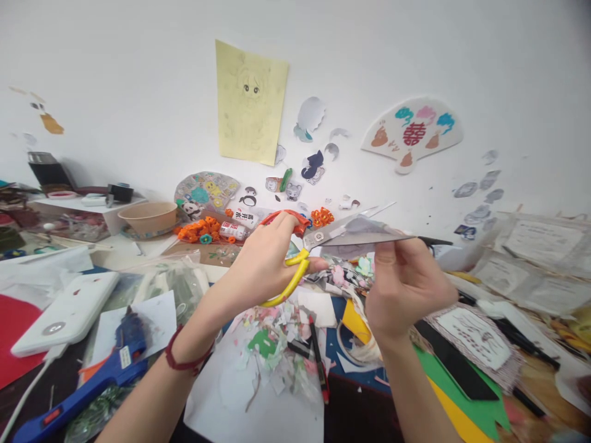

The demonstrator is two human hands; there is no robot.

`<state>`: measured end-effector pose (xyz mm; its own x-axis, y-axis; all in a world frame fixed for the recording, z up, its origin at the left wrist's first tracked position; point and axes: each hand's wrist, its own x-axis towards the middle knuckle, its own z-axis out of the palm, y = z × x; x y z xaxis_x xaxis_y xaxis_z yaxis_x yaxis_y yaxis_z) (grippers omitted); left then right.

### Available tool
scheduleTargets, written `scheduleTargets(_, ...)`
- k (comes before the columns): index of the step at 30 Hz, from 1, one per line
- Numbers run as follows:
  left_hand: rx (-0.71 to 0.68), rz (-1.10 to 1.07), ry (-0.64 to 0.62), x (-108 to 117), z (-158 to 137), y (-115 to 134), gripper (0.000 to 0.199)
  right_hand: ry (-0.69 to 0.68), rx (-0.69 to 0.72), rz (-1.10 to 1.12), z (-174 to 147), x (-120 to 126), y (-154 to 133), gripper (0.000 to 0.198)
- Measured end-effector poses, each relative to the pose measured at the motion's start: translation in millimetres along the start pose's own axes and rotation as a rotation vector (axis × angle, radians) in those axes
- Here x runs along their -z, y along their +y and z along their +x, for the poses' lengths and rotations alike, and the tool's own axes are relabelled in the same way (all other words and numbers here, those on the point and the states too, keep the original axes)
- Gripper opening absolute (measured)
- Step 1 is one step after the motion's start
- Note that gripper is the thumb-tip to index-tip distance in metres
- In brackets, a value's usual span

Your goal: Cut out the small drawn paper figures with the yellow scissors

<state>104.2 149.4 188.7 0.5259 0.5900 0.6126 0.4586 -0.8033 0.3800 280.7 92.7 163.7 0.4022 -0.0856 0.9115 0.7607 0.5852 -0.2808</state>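
My left hand (pixel 268 255) is closed round the handles of a pair of scissors (pixel 341 240), one loop red, the other yellow. Its metal blades point right and stand apart. Between them shows a thin, pale, see-through piece (pixel 369 226), perhaps plastic film or paper. At the blade tips my right hand (pixel 410 286) pinches the edge of this piece between thumb and fingers; its exact kind is unclear. Under both hands, paper scraps (pixel 277 357) in several colours lie heaped on a white sheet (pixel 221 400), with a red-and-black pen (pixel 318 357) beside them.
At left lie a blue glue gun (pixel 120 363) and a white power strip (pixel 69 314) with a cable. A beige bowl (pixel 148 218) and orange flower-like pieces (pixel 201 231) stand at the back. A black phone-like slab (pixel 462 363) rests on green sheets at right.
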Motion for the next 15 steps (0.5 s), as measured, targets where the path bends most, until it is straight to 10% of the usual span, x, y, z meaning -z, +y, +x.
scheduleTargets(15,0.046,-0.054,-0.004,-0.6,-1.4,2.5,0.033,0.008,-0.173,0.121,-1.1,-4.9,-3.6,0.016)
